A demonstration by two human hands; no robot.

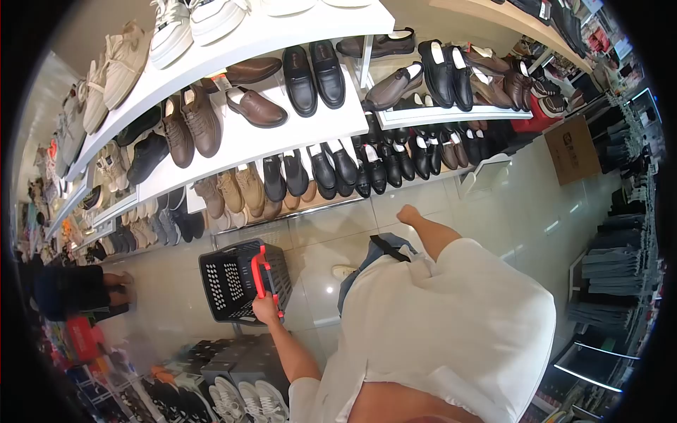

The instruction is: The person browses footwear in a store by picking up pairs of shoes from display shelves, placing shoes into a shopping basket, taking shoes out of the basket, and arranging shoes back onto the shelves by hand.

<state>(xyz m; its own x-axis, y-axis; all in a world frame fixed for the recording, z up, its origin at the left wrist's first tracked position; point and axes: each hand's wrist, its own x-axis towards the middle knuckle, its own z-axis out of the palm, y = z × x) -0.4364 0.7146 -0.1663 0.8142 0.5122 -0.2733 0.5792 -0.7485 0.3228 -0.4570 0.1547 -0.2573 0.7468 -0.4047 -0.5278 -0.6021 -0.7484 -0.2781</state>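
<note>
My left hand (pixel 266 308) grips the red handle (pixel 259 271) of a black plastic shopping basket (pixel 229 278), which hangs at my left side above the shiny tiled floor. My right hand (pixel 407 213) is held forward at the end of my bare forearm, its fingers curled shut with nothing visible in them. It is closest to the lowest shelf of black shoes (pixel 381 169) but does not touch it. My white shirt (pixel 451 331) fills the lower middle of the view.
White wall shelves (pixel 296 134) carry rows of brown, black and beige shoes. A low display of sneakers (pixel 240 395) stands at my lower left. Another person in dark clothes (pixel 70 289) stands at the far left. A cardboard box (pixel 571 149) and clothing racks (pixel 613 275) are on the right.
</note>
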